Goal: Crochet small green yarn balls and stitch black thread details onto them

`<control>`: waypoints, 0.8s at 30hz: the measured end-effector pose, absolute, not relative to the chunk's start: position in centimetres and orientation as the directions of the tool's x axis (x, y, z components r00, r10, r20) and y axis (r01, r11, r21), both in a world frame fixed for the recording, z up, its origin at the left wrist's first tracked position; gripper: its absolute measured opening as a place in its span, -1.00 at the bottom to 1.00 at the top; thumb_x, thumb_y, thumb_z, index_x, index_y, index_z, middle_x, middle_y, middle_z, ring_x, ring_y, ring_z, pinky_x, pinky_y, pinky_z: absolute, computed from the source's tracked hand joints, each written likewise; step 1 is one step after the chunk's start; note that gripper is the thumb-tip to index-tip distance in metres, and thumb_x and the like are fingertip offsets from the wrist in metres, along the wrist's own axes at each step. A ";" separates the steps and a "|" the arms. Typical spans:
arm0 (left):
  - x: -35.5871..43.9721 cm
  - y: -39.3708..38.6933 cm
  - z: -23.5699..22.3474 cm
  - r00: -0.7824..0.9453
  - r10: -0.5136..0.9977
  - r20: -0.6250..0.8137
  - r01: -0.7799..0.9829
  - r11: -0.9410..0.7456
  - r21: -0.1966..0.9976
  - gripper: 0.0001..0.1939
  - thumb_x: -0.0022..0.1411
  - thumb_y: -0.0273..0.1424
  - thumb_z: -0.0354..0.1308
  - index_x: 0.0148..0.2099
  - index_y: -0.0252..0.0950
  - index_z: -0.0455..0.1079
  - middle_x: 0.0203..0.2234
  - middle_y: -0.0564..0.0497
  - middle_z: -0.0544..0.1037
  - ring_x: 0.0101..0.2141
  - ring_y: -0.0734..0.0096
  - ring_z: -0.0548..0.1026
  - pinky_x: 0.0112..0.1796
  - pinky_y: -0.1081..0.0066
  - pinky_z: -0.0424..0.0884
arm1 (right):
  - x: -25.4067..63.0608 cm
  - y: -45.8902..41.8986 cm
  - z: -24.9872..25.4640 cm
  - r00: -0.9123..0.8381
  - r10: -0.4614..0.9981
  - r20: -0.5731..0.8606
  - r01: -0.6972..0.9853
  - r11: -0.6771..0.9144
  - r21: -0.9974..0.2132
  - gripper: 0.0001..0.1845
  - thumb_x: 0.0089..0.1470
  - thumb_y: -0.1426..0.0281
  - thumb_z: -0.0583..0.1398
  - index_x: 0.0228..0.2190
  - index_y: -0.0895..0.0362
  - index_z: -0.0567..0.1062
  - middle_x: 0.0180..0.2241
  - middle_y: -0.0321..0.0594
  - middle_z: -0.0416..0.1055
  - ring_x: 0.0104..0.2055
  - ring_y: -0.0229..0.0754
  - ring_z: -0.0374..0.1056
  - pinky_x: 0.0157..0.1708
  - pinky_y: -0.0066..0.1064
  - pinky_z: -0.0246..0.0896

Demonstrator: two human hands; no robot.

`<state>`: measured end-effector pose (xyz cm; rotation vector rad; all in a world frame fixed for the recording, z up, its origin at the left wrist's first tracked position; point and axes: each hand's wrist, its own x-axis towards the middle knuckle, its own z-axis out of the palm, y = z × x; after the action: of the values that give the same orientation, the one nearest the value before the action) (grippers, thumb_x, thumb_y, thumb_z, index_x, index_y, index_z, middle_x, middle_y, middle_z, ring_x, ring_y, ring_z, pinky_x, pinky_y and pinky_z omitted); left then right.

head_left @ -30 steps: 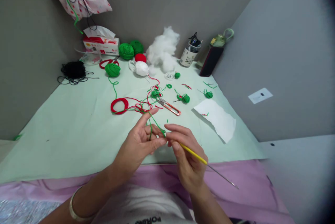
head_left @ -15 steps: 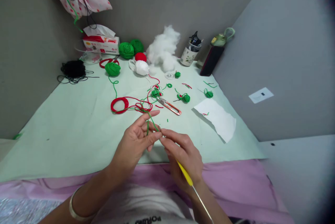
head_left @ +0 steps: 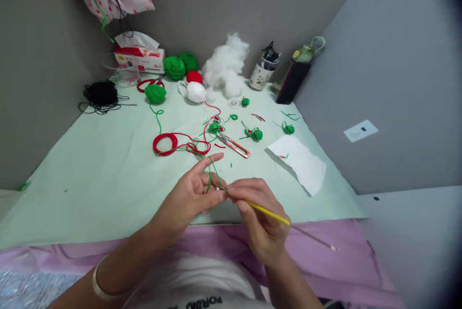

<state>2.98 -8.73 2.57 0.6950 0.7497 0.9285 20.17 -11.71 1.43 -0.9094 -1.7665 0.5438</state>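
Note:
My left hand (head_left: 195,194) is raised over the near edge of the pale green table (head_left: 90,174), forefinger stretched out, the other fingers curled on a strand of green yarn (head_left: 212,170) that runs over the forefinger. My right hand (head_left: 258,220) pinches a crochet hook with a yellow grip (head_left: 269,212); its metal tail points right and its tip meets the yarn at my left fingertips. The strand leads back to a tangle of red and green yarn (head_left: 195,146).
Thread snips (head_left: 234,144) and a red yarn coil (head_left: 165,144) lie past my hands. Small green crocheted pieces (head_left: 256,134), a white paper (head_left: 299,163), yarn balls (head_left: 174,68), white stuffing (head_left: 225,66), a tissue box (head_left: 139,57), a jar (head_left: 262,74) and a bottle (head_left: 293,80) stand further back.
My right hand swung the hook's tail down toward me, then back out to the right. My left hand kept its hold on the green yarn.

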 end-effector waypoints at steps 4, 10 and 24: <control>3.4 -9.0 2.5 0.295 0.926 -0.237 -0.453 0.354 0.818 -0.10 0.03 -0.51 0.48 0.38 -0.20 0.21 -0.42 0.18 0.46 -0.53 0.65 0.26 -0.49 0.57 0.21 | 20.0 -11.7 1.0 -0.256 0.702 0.664 0.544 0.673 -0.502 -0.48 0.24 0.58 0.19 0.16 -0.05 0.49 -0.09 -0.11 0.52 -0.05 -0.09 0.48 -0.13 -0.24 0.48; 3.5 -9.2 2.9 0.404 0.871 -0.281 -0.568 0.479 0.669 -0.21 0.08 -0.43 0.48 0.32 -0.28 0.28 -0.41 0.15 0.43 -0.60 0.74 0.13 -0.58 0.59 0.04 | 19.1 -12.1 -0.3 -0.063 0.735 0.675 0.401 0.638 -0.658 -0.50 0.28 0.55 0.20 0.12 -0.21 0.53 -0.06 -0.18 0.52 -0.08 -0.12 0.47 -0.16 -0.24 0.48; 3.0 -8.9 3.4 0.318 0.921 -0.226 -0.526 0.370 0.766 -0.24 0.10 -0.53 0.42 0.32 -0.20 0.30 -0.42 0.16 0.40 -0.58 0.71 0.19 -0.57 0.59 0.08 | 19.0 -11.4 1.0 0.051 0.879 0.474 -0.031 0.476 -0.879 -0.74 0.34 0.44 0.17 -0.12 -0.05 0.65 -0.18 -0.18 0.54 -0.29 -0.21 0.45 -0.35 -0.32 0.46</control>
<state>3.03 -8.90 3.42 0.6416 0.7312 1.0417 19.03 -11.43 1.00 -0.8290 -1.3431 0.8306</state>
